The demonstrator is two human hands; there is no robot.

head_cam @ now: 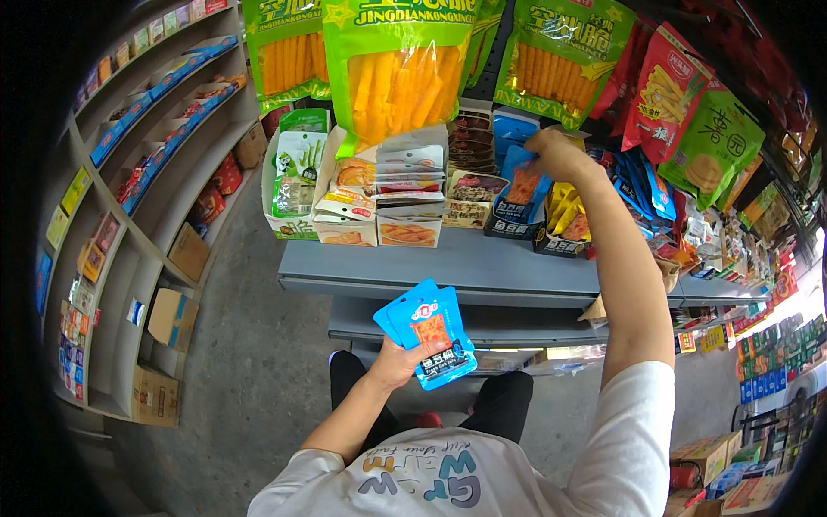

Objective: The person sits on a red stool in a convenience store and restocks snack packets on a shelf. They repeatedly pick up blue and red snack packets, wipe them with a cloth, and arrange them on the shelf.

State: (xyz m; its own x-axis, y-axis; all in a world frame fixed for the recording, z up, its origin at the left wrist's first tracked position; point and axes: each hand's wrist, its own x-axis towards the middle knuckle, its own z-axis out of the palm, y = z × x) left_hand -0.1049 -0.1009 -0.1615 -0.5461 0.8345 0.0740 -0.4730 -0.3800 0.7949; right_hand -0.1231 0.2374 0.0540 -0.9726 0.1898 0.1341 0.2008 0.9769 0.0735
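Observation:
My left hand [395, 367] holds a small fan of blue fish tofu snack packets [436, 339] low in front of the shelf, thumb across the front one. Reaching up to the shelf, my right hand [563, 155] is at a display box of similar blue packets [522, 184]. Its fingertips are blurred at the top of a front packet, so whether they grip it is unclear. Just right of that box, below my right wrist, stands a black box of yellow packets [568, 213]. On its left is a box of brown-and-white snack packets [475, 194].
Large green bags of snack sticks [404, 84] hang above the boxes. Red snack bags [669, 90] hang at right. The grey shelf [387, 262] projects toward me over a lower shelf [504, 323]. Another shelving unit [145, 271] and cardboard cartons [155, 394] stand at left.

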